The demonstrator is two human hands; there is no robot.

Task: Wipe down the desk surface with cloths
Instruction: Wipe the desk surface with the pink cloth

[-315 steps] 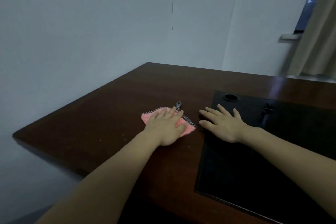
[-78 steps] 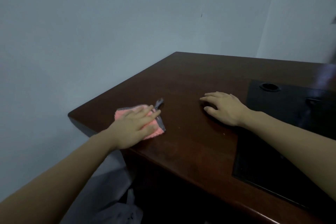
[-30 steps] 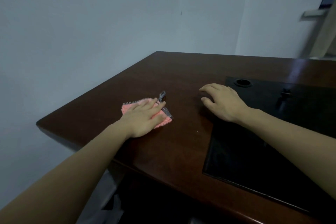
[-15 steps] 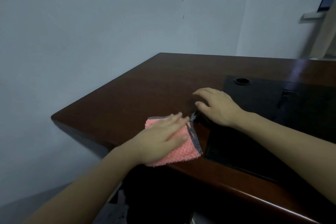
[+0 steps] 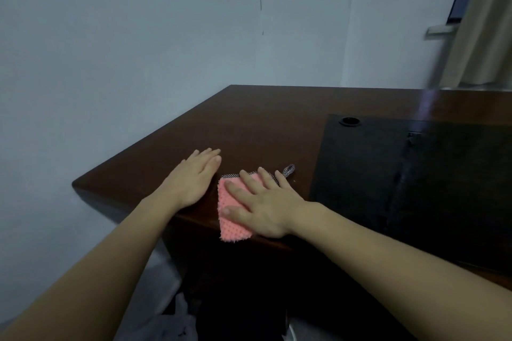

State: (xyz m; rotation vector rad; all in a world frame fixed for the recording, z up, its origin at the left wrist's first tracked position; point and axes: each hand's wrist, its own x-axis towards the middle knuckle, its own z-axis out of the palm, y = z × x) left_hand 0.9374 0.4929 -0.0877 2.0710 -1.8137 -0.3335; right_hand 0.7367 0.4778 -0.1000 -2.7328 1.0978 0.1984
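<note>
While my right hand (image 5: 263, 202) presses flat on the pink cloth (image 5: 232, 210) at the counter (image 5: 263, 124) front edge, my left hand (image 5: 194, 177) rests flat beside it, holding nothing. Lots of counter looks unwiped.

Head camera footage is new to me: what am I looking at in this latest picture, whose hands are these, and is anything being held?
There is no machine here. A person wears a wide-angle camera on the head, so you look forward and down along their own two bare arms.

They stand at a dark brown desk set against a pale wall. A black mat covers its right part.

The right hand lies flat, fingers straight, pressing a pink cloth near the desk's front edge; the cloth's near end hangs slightly over that edge. A small patterned loop sticks out at its far corner.

The left hand rests flat on bare wood beside the cloth. Neither hand grips anything: the cloth is pressed, not held.
</note>
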